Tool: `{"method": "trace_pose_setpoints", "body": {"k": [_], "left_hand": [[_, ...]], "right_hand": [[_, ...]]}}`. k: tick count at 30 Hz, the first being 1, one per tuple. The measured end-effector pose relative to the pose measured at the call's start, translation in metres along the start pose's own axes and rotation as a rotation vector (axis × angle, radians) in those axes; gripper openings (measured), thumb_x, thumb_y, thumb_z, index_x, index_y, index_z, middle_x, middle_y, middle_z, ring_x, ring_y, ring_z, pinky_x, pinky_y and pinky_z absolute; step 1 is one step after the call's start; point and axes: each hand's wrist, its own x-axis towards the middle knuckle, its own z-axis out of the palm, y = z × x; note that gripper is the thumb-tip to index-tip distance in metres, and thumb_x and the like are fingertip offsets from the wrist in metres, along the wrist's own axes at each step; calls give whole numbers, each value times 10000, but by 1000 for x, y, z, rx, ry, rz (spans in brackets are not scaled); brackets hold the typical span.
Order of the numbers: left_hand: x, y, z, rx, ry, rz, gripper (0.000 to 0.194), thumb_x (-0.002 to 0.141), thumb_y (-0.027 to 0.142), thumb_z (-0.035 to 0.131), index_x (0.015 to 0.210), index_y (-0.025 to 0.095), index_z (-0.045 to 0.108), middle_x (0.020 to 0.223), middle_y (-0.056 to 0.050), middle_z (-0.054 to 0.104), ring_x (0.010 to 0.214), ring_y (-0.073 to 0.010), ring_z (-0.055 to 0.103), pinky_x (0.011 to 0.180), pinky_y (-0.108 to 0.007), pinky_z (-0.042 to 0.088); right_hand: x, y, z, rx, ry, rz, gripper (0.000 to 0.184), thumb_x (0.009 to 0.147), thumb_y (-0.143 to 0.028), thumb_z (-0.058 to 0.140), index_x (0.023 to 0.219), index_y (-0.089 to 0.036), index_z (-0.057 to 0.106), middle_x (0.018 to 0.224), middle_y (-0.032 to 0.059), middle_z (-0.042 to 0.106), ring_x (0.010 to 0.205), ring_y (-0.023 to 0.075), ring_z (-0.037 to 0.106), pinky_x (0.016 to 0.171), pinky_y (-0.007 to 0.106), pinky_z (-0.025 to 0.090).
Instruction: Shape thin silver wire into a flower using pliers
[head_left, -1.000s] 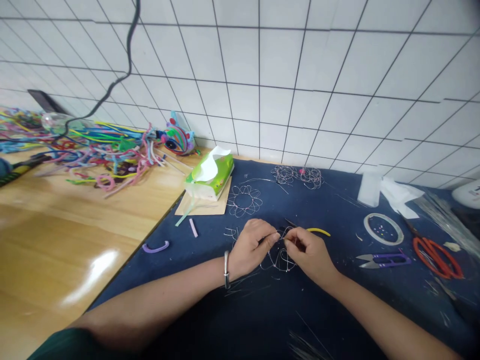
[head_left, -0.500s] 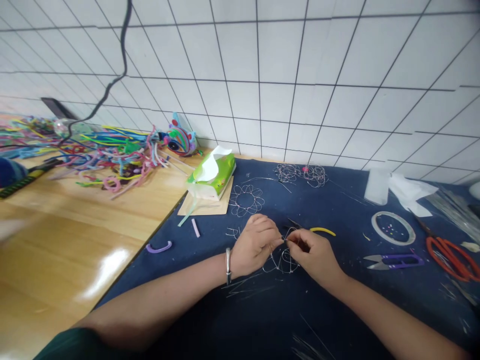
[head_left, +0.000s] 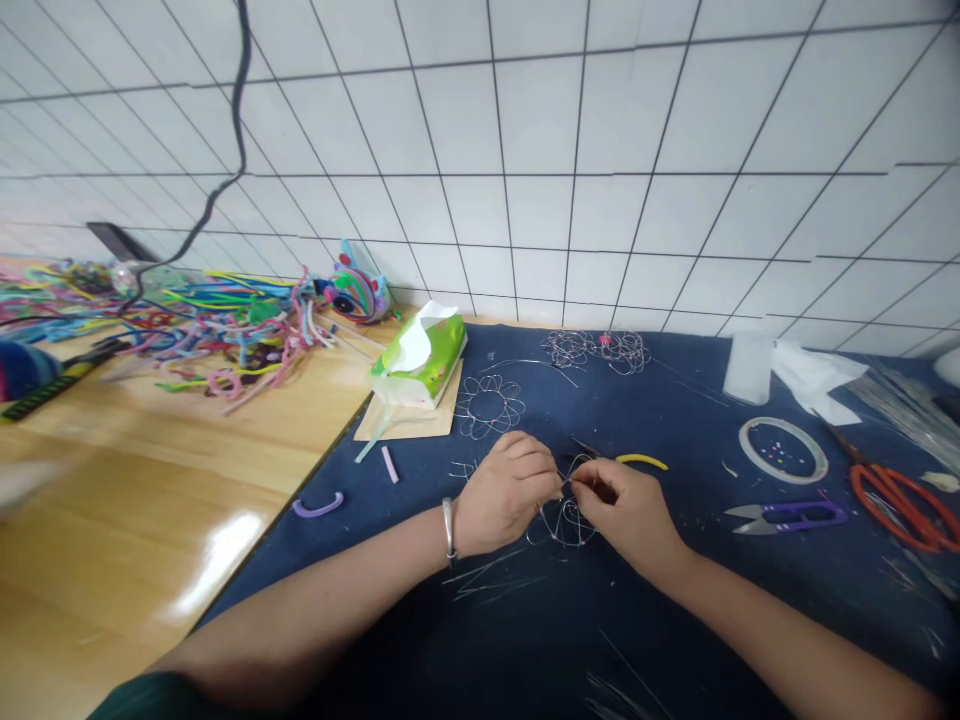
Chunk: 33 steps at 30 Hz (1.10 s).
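Observation:
A looped silver wire flower (head_left: 564, 530) sits low between my hands, partly hidden by them. My left hand (head_left: 512, 492), with a silver bangle at the wrist, is closed with its fingertips pinched at the upper part of the wire. Close by on the right, my right hand (head_left: 628, 505) pinches the same wire between thumb and forefinger. Just past the right fingers lie pliers with a yellow handle (head_left: 642, 460), their other parts mostly covered. Beyond the left hand a round wire flower (head_left: 489, 407) lies flat. Loose cut wires (head_left: 487, 577) lie below the left wrist.
A green tissue pack (head_left: 441, 358) lies on brown card. On the right are a white ring (head_left: 823, 452) around tiny beads, purple snips (head_left: 799, 514) and orange-handled scissors (head_left: 896, 505). Wire flower bundles (head_left: 626, 352) lie near the wall. Coloured fuzzy stems (head_left: 255, 325) heap up left.
The whole view has shifted slightly as the head moved. Both hands keep their pinch on the wire, and the left fingertips have tipped a little lower.

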Motion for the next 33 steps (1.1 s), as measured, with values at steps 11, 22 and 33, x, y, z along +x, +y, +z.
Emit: {"method": "trace_pose_setpoints", "body": {"k": [11,22,33], "left_hand": [[0,2,-2,179,-115,98,164,833,137,424,857,173,583,877,-43,607,943,-179,498,904,-382,328],[0,3,-3,228,-136,141,169,846,147,409,870,171,575,864,-39,602,938,-173,496,912,-379,334],[2,-1,-15,134,-217,272,166,855,145,400,884,180,560,933,-42,604,1021,-180,478,972,-411,295]], "right_hand": [[-1,1,0,-42,13,-28,83,735,-187,538,769,-210,611,657,-40,595,604,91,540,605,208,404],[-3,3,2,-41,60,-95,141,736,-174,535,849,-214,610,705,-35,616,635,93,563,629,208,427],[-5,0,1,-53,9,-112,150,741,-179,525,865,-217,602,734,-30,615,663,98,564,643,207,430]]}}
